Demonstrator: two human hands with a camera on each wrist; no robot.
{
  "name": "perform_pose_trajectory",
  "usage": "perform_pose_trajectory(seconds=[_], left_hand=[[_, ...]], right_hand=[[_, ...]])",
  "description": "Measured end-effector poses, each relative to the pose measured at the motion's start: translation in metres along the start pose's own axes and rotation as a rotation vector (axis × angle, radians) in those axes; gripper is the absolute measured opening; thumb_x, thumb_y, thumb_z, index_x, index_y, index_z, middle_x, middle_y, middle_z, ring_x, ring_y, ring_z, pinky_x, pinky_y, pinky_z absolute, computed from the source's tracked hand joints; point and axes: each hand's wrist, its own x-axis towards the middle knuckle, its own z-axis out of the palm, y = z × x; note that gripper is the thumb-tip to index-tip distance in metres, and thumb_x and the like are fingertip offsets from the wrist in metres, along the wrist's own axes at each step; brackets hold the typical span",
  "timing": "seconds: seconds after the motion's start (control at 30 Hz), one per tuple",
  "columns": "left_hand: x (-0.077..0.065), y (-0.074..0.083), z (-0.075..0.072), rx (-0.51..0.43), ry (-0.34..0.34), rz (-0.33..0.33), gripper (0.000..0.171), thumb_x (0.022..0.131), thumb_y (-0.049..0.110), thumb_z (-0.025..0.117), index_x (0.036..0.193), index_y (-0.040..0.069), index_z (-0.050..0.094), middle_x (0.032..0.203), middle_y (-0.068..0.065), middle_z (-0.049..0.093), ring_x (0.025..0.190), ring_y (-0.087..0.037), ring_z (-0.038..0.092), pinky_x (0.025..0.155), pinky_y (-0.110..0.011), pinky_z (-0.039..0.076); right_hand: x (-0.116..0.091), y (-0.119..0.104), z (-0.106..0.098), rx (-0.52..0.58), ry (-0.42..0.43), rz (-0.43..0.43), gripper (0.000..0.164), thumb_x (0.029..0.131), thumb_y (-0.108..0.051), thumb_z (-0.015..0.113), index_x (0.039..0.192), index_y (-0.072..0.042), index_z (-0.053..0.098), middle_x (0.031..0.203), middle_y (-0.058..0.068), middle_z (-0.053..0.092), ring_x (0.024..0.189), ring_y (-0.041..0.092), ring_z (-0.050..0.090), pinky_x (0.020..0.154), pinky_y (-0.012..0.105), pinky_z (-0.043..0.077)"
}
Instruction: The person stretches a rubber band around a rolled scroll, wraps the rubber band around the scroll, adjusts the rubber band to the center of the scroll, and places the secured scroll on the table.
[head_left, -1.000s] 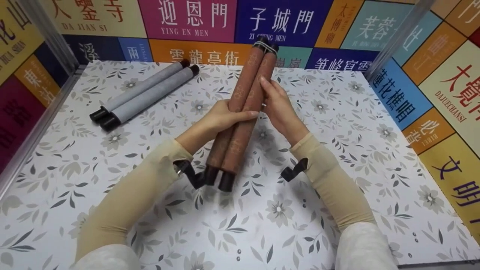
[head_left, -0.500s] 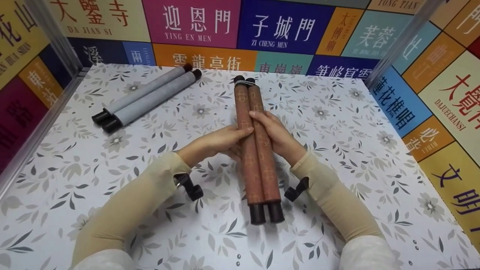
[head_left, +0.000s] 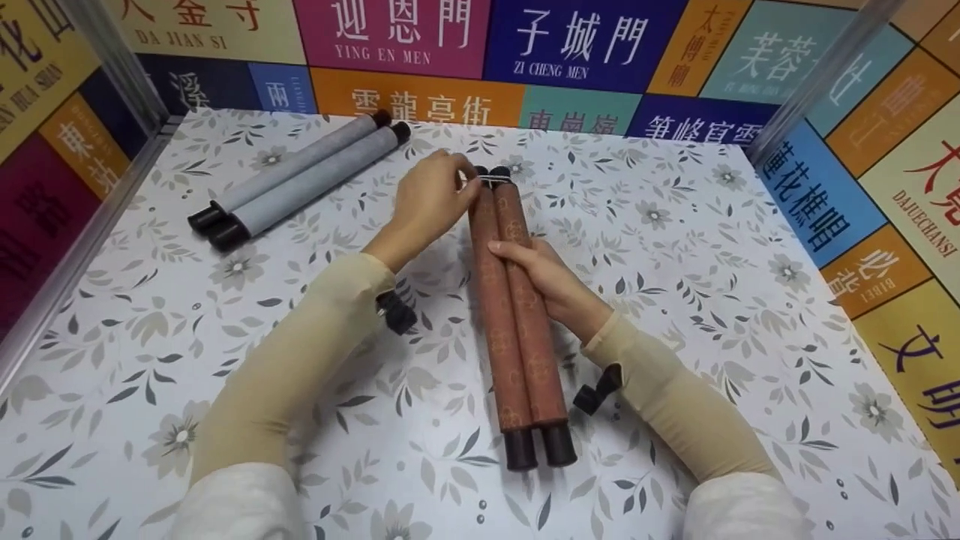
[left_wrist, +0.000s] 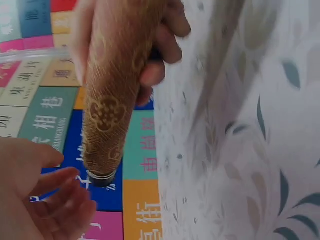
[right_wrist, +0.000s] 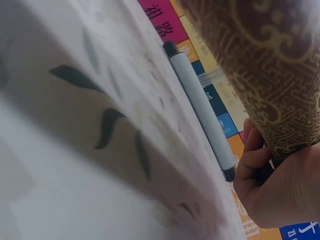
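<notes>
My right hand (head_left: pixel 551 281) grips a reddish-brown double-rolled scroll (head_left: pixel 517 330) with gold floral pattern and dark end knobs, its thumb across the front. White loops of a thin band (head_left: pixel 495 178) circle both knobs at the scroll's far end. Thumb and index finger of my left hand (head_left: pixel 429 199) are right at that banded end. Seen from the left wrist, the left hand (left_wrist: pixel 47 187) has loosely bent fingers beside the end knob (left_wrist: pixel 102 180), with a small gap. In the right wrist view, curled fingers of the right hand (right_wrist: pixel 280 187) wrap behind the scroll (right_wrist: pixel 270 75).
Another double-rolled scroll, pale grey with black knobs (head_left: pixel 300 180), lies at the table's back left. White floral cloth covers the table (head_left: pixel 390 480). Colourful lettered panels (head_left: pixel 585 37) stand along the back and sides, joined by clear corner posts (head_left: pixel 817 67).
The brown scroll has swung so its near end points right and toward me. My left hand has left the scroll's middle and moved up to its banded far end; the right hand keeps its grip.
</notes>
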Motion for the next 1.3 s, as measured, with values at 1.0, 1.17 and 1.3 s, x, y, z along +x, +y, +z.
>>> perform_pose_trajectory(seconds=[1.0,1.17,1.3], left_hand=[[-0.003,-0.006,0.031,0.042,0.114,0.086,0.012,0.093,0.022,0.055,0.092,0.011,0.059,0.095,-0.006,0.056,0.095,-0.024,0.055,0.080,-0.038,0.048],[-0.008,-0.005,0.035,-0.019,0.051,0.054,0.015,0.094,0.024,0.053,0.096,0.010,0.059,0.097,-0.006,0.059,0.095,-0.023,0.056,0.082,-0.037,0.048],[-0.010,-0.001,0.035,-0.220,-0.007,0.020,0.016,0.093,0.022,0.053,0.093,0.008,0.061,0.087,-0.004,0.060,0.084,-0.019,0.057,0.077,-0.033,0.047]], right_hand=[[-0.008,0.002,0.003,-0.038,0.164,-0.057,0.036,0.079,-0.027,0.071,0.103,-0.003,0.058,0.081,0.006,0.065,0.067,0.016,0.065,0.066,0.030,0.056],[-0.009,0.001,0.001,-0.010,0.191,-0.089,0.036,0.080,-0.026,0.070,0.104,-0.003,0.057,0.083,0.006,0.065,0.069,0.016,0.065,0.068,0.030,0.056],[-0.006,0.004,-0.001,-0.002,0.205,-0.130,0.036,0.081,-0.027,0.069,0.107,-0.005,0.057,0.086,0.005,0.064,0.071,0.015,0.065,0.069,0.030,0.056]])
